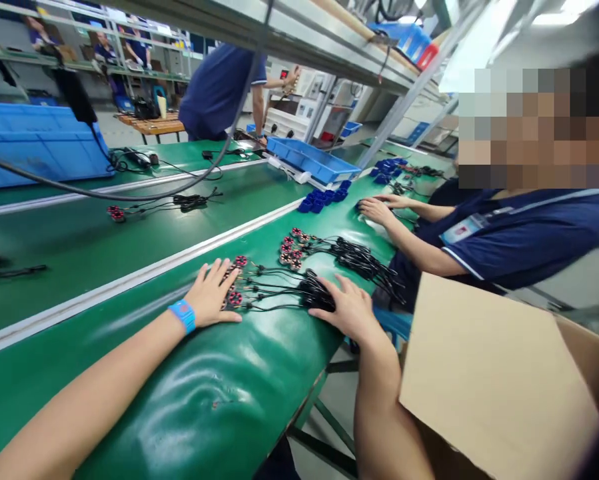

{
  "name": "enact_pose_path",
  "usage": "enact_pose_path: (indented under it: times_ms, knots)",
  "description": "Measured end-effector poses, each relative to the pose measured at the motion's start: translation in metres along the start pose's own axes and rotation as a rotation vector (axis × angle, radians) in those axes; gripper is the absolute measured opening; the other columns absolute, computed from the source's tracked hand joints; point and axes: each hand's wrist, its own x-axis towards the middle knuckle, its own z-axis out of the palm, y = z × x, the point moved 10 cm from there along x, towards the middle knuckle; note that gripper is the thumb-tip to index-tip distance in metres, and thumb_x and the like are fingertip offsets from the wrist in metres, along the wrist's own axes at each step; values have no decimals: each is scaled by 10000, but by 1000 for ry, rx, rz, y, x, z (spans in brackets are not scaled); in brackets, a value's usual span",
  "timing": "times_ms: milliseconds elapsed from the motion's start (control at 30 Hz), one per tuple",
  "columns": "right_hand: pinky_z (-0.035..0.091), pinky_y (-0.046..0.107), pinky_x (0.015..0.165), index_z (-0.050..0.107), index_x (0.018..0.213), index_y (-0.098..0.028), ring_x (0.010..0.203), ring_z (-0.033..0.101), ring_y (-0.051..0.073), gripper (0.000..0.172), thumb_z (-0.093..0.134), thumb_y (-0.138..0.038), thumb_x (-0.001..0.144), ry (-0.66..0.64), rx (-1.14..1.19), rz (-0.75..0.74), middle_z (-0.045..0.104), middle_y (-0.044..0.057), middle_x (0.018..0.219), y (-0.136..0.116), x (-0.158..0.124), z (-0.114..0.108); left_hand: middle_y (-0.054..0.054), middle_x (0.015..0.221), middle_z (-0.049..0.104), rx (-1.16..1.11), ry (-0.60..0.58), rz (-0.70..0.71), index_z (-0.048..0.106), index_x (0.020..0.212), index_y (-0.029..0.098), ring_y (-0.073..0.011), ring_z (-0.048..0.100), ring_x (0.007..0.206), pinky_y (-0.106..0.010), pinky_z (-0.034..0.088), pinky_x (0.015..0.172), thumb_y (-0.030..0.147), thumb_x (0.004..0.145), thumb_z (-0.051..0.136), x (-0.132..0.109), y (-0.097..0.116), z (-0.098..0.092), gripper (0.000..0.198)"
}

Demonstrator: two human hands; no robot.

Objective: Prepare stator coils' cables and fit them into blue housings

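Observation:
My left hand (212, 293), with a blue band at the wrist, lies with fingers spread over a group of small round red-and-black coil parts (236, 298). Thin black leads run from these parts to bundled black cables (315, 291). My right hand (348, 308) rests at the cable end, thumb and fingers apart around the bundles and touching them; its palm side is hidden. Just beyond lies a second group of coil parts (290, 249) with its own black cable bundles (362, 260), touched by neither hand.
A co-worker (524, 220) sits at the right, both hands near dark blue pieces (324, 197). An open cardboard box (494, 380) stands close by my right arm. Across the green bench (189, 400) are a blue tray (312, 159), a blue bin (39, 143) and a hanging black cable (144, 198).

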Motion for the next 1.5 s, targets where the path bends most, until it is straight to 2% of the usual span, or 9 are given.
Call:
enact_pose_path:
  times_ms: [100, 200, 433, 667, 800, 1000, 1167, 1300, 1500]
  knots:
    - [369, 615, 1104, 499, 1481, -222, 1401, 423, 409, 776, 749, -567, 833, 182, -32, -83, 415, 221, 1532, -34, 12, -31, -193, 1678, 48, -15, 73, -73, 164, 1622, 152, -385, 38, 1561, -591, 125, 1256, 872, 795, 506, 1, -7, -10, 1149]
    - [372, 556, 1127, 501, 1466, -239, 1363, 475, 340, 678, 681, -562, 898, 243, 40, -411, 477, 159, 1503, -124, 34, -60, -162, 1682, 156, -21, 143, -213, 202, 1614, 175, -335, 127, 1564, -536, 194, 1256, 801, 889, 449, -22, -45, -19, 989]
    - [426, 543, 1065, 599, 1350, -139, 1240, 573, 357, 502, 724, -331, 904, -11, 91, -796, 610, 197, 1346, -303, 99, -73, -196, 1570, 396, 45, 295, -643, 494, 1414, 143, -342, 434, 1406, -536, 403, 1121, 458, 1018, 492, -73, -213, -77, 506]
    - [494, 390, 944, 616, 1274, -272, 1062, 639, 224, 498, 690, -564, 877, -205, 788, -1259, 690, 42, 1194, -351, -39, -4, -121, 1399, 549, 135, 300, -735, 573, 1325, 172, -290, 561, 1253, -541, 491, 1048, 378, 969, 637, -15, -325, -108, 416]
    - [491, 376, 998, 651, 1230, -255, 1159, 610, 211, 329, 630, -432, 953, -243, 990, -1053, 654, 65, 1256, -333, -1, 21, -117, 1357, 575, 160, 236, -740, 581, 1306, 167, -276, 588, 1208, -520, 519, 1015, 378, 973, 633, 16, -352, -95, 398]
    - [488, 413, 1008, 660, 1159, -218, 1104, 613, 236, 240, 589, -342, 966, 0, 942, -718, 677, 88, 1158, -285, 127, 18, -92, 1361, 552, 183, 124, -705, 593, 1293, 112, -247, 605, 1168, -439, 503, 1026, 367, 1049, 479, 42, -362, -93, 371]
    - [512, 366, 911, 661, 1140, -215, 954, 634, 204, 227, 575, -336, 968, 69, 987, -602, 691, 62, 1074, -262, 155, 20, -103, 1294, 586, 184, 43, -631, 594, 1263, 115, -201, 636, 1070, -413, 548, 958, 393, 1012, 564, 34, -333, -104, 375]
    - [511, 374, 912, 654, 1143, -215, 957, 625, 217, 239, 549, -334, 964, 60, 906, -665, 686, 73, 1093, -270, 145, 18, -98, 1203, 618, 202, 1, -602, 652, 1085, 124, -206, 659, 969, -355, 552, 873, 353, 999, 558, -9, -296, -107, 262]
    - [441, 441, 1046, 622, 1279, -199, 1175, 561, 283, 352, 507, -274, 955, 178, 590, -684, 638, 116, 1262, -291, 148, 14, -135, 1162, 589, 252, 23, -571, 636, 1012, 148, -275, 656, 899, -423, 551, 860, 363, 950, 546, -132, -208, -95, 241]
